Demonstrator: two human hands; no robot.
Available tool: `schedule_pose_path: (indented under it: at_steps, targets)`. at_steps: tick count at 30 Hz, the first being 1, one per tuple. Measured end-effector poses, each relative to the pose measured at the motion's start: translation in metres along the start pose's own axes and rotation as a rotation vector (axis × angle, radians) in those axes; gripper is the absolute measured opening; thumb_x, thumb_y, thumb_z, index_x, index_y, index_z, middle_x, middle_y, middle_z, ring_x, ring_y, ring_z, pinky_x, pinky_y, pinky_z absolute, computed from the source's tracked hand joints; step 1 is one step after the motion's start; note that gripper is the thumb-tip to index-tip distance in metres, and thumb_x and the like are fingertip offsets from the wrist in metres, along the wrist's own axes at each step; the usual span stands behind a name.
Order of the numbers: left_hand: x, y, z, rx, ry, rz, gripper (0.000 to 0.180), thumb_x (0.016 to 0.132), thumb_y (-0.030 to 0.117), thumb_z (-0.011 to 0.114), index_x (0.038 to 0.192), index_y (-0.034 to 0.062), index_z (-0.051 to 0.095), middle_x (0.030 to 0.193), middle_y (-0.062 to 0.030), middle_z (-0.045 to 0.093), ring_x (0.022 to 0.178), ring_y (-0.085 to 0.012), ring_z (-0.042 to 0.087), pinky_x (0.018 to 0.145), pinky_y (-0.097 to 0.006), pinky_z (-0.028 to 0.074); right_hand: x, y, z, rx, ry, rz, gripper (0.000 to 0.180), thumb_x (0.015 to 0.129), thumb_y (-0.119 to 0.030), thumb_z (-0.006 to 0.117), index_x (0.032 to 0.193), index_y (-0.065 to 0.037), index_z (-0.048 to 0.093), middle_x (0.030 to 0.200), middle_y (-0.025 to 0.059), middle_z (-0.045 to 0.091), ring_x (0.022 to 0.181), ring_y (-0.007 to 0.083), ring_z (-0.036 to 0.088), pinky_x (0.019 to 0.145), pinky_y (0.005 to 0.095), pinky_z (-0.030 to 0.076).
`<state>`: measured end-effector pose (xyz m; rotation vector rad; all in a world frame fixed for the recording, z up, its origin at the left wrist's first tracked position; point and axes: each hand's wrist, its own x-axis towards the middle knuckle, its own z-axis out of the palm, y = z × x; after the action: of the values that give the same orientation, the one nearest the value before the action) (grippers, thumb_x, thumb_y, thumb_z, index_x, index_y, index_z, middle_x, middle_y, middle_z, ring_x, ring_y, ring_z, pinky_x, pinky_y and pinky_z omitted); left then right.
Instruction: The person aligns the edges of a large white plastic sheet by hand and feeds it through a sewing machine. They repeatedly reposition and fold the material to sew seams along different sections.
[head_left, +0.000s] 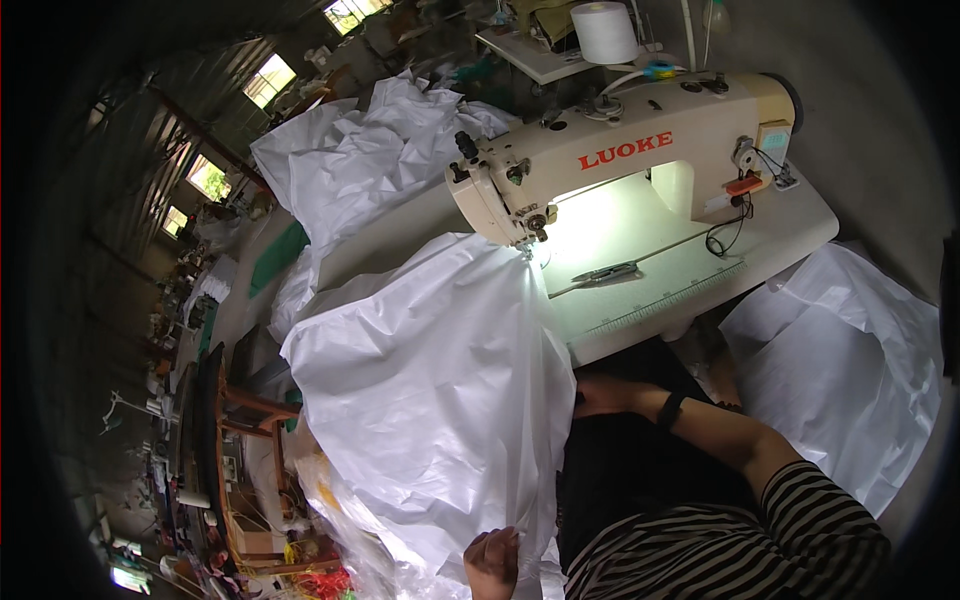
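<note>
A large white plastic-like sheet (430, 380) hangs off the front of the sewing machine table, its upper corner beneath the needle area of a white sewing machine (620, 140). Low in the view, my left hand (492, 562) is closed, with its curled fingers against the lower part of the sheet. My right hand (605, 393) reaches the sheet's right edge just below the table, a dark band on its wrist. Its fingertips are hidden there, so their grip cannot be made out. On the lit machine bed lies a small pair of thread snips (607, 273).
More white sheeting (370, 140) is heaped behind the machine, and another white pile (840, 360) sits at the right. A thread cone (604, 33) stands at the back. To the left are a wooden frame (250, 480) and clear plastic (345, 520).
</note>
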<state>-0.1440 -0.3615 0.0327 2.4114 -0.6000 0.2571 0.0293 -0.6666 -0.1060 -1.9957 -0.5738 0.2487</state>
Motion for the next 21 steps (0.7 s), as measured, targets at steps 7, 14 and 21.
schedule_pose_path:
  at_steps: [7,14,21]
  targets:
    - [0.018,0.024,-0.023,0.086,0.043,0.058,0.012,0.089,-0.004,0.060,0.099,0.0013,0.056,0.087,-0.0172,0.069,0.070,-0.0352,0.064,0.061,-0.045,0.052,-0.120,-0.098,0.040,0.910,-0.071,0.037,0.030,0.095,-0.019,0.067,0.116,0.002,0.064,0.111,0.0112,0.068,0.104,0.0172,0.065,0.093,0.0313,0.052]
    - [0.031,0.058,-0.016,-0.069,-0.074,0.070,0.020,0.084,-0.006,0.063,0.101,0.0024,0.056,0.086,-0.0146,0.066,0.069,-0.0337,0.063,0.059,-0.041,0.052,-0.137,-0.175,0.011,0.464,-0.238,-0.138,0.022,0.093,-0.018,0.067,0.103,0.000,0.061,0.106,0.0125,0.069,0.099,0.0207,0.069,0.083,0.0316,0.057]
    - [0.021,0.077,0.020,-0.354,-0.134,-0.043,0.013,0.082,-0.007,0.066,0.093,-0.0008,0.062,0.088,-0.0178,0.066,0.075,-0.0371,0.064,0.063,-0.041,0.052,-0.155,-0.213,0.004,-0.198,-0.114,-0.557,0.014,0.098,-0.023,0.055,0.098,-0.009,0.058,0.090,0.0004,0.058,0.071,0.0107,0.064,0.055,0.0256,0.053]
